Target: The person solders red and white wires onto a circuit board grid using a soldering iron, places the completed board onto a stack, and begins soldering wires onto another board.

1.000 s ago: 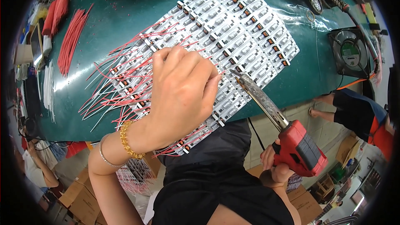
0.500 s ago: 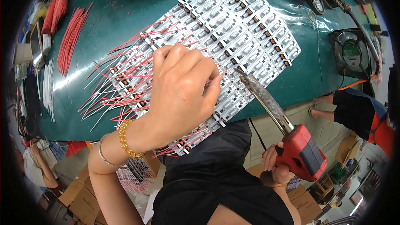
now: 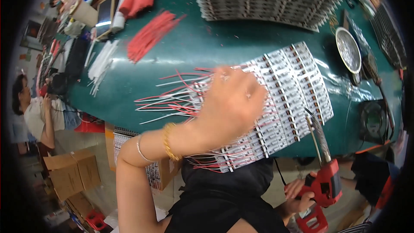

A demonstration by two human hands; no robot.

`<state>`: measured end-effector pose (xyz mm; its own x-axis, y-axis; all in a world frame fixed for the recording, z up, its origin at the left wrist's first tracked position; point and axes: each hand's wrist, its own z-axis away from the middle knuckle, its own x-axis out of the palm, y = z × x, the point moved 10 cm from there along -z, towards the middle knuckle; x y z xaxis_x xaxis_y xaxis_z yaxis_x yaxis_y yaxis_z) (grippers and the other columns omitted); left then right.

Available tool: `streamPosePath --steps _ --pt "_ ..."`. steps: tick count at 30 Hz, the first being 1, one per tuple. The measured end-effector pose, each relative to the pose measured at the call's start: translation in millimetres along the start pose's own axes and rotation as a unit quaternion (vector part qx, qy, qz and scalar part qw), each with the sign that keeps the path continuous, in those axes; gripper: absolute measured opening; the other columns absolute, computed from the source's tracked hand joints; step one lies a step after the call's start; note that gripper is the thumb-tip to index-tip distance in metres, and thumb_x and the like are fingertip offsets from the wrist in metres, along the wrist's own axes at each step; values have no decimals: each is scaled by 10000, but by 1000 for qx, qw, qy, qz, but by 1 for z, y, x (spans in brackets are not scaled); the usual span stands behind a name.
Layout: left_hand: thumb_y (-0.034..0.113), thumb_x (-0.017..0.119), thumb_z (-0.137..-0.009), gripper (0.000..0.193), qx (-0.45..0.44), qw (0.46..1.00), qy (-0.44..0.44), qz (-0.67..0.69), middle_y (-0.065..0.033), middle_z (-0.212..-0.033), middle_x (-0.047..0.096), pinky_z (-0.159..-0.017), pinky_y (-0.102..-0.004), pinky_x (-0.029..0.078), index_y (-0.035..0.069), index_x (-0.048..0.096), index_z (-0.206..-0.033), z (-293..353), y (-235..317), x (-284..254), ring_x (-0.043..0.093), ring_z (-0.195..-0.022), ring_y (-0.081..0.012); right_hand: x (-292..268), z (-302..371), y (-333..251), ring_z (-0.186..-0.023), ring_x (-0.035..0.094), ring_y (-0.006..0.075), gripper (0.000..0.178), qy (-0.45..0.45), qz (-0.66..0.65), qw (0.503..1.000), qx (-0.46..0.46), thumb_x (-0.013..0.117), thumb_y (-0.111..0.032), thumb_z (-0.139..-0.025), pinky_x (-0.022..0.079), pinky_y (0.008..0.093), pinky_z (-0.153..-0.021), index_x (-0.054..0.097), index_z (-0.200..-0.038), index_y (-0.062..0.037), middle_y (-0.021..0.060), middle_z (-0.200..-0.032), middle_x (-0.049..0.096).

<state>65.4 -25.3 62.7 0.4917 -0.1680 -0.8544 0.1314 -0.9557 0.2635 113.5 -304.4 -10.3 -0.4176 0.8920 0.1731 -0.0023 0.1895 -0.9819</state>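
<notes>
On a smooth, glossy green counter (image 3: 142, 75), a flat panel of small boards (image 3: 282, 90) is spread at three o'clock of the view's middle, silvery and ridged, with a corner reaching over the black-clothed lap. Thin red and white wires (image 3: 172, 105) are fanned from it toward nine o'clock. The left hand (image 3: 235, 103) is held over the panel, its fingers curled and almost closed; whether a wire is pinched cannot be told, since the fingertips are hidden and blurred. At between four and five o'clock, the right hand (image 3: 302, 196) is wrapped around the plastic handle of a red soldering gun (image 3: 330, 183), whose slim metal tip is aimed at the panel; contact cannot be made out. Straight red wires (image 3: 153, 36) are bundled at eleven o'clock, white ones (image 3: 103, 62) at ten. Stacked grey panels (image 3: 263, 0) are seen at one o'clock, a shiny oval dish (image 3: 348, 51) at two, and a square black fan (image 3: 373, 123) at three.
</notes>
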Motion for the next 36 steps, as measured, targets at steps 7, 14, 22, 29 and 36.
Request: streamPosePath --steps 7,14,22,29,36 --pt "216 663 -721 310 -235 887 -88 -387 -125 -950 601 -757 -432 419 58 601 -980 10 -251 -48 562 -920 -290 9 -11 -3 -324 372 105 504 -9 -46 999 -12 460 -347 -949 366 239 -351 351 -1218 64 13 -458 373" --pt "167 632 -765 118 -194 936 -14 -293 -89 -766 626 -742 -410 401 51 619 -743 19 -262 -52 592 -779 -260 22 -9 -2 -338 366 110 489 -13 -49 999 4 464 -322 -950 367 249 -371 342 -1235 56 17 -478 383" --pt "84 660 -783 94 -213 969 123 -22 -115 -671 605 -564 -298 437 18 593 -788 17 -210 -87 577 -597 -193 15 -3 -2 -340 377 110 490 -19 -56 998 10 471 -310 -946 362 242 -371 347 -1236 66 16 -477 385" --pt "41 655 -807 81 -305 919 35 248 5 -712 598 -566 -204 400 -31 619 -820 28 -99 -49 502 -643 -45 -2 5 12 -379 421 131 651 5 -53 996 76 563 -427 -871 389 275 -422 346 -1242 63 2 -476 405" --pt "20 692 -730 91 -143 972 -59 177 -53 -653 548 -677 -304 380 38 602 -726 27 15 9 507 -617 -196 -4 9 5 -355 429 115 791 -10 1 996 88 567 -601 -804 394 245 -415 364 -1206 50 -24 -454 411"
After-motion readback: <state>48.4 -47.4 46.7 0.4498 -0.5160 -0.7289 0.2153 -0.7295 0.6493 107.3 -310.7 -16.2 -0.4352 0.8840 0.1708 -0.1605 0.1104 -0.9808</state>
